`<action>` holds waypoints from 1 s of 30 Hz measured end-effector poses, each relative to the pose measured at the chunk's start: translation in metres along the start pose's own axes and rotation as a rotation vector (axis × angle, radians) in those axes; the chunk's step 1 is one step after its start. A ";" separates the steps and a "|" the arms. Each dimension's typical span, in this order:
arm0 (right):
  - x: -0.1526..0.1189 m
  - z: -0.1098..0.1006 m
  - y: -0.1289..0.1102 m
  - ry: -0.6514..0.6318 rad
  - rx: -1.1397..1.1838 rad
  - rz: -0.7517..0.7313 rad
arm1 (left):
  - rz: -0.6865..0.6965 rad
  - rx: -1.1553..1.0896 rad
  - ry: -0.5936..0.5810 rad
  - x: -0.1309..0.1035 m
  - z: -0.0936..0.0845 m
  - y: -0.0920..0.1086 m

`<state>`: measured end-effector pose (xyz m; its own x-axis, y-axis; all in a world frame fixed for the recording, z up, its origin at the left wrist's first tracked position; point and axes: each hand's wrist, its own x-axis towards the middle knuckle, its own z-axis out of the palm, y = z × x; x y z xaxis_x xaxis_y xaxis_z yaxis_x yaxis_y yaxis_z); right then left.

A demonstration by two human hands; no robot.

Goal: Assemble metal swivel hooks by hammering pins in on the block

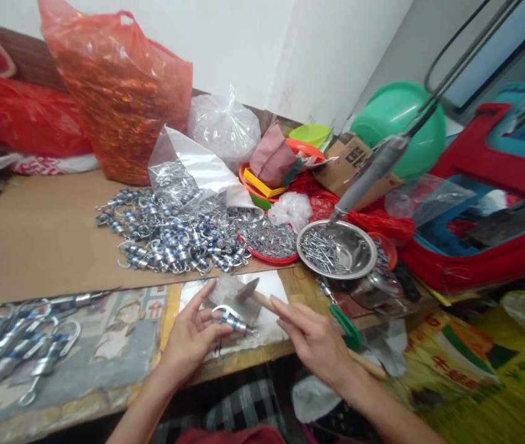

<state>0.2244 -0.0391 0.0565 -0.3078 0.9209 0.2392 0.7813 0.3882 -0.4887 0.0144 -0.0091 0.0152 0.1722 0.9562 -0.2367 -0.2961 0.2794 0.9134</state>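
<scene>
The left hand (191, 339) pinches a blue-banded metal fitting (235, 321) by a grey block (220, 293) on the worktop (267, 354). The right hand (313, 336) has its grip around a hammer (248, 289), head near the fitting.

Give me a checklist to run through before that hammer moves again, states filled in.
1. Right hand's grip on the hammer, by its wooden handle: ok.
2. Left hand's grip on the blue-banded metal piece: ok.
3. Left fingers apart from the hammer head: ok, though near it.
4. Metal piece resting firmly on the grey block: cannot tell.
5. Space beside the right wrist free: not ok, a green object shows there.
6. Loose pins inside the steel bowl: ok.
</scene>
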 end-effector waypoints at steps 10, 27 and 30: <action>0.062 0.013 0.061 -0.089 -0.191 0.178 | 0.231 0.537 0.026 -0.001 -0.005 0.009; 0.148 0.001 0.075 0.078 -0.146 0.259 | 0.304 0.654 0.034 0.001 -0.005 0.011; 0.114 0.011 0.035 0.095 0.013 0.181 | 0.321 0.642 0.062 0.001 -0.006 0.010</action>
<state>0.2108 0.0802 0.0569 -0.1095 0.9683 0.2243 0.8119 0.2174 -0.5419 0.0063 -0.0045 0.0219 0.1101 0.9911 0.0747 0.2907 -0.1040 0.9511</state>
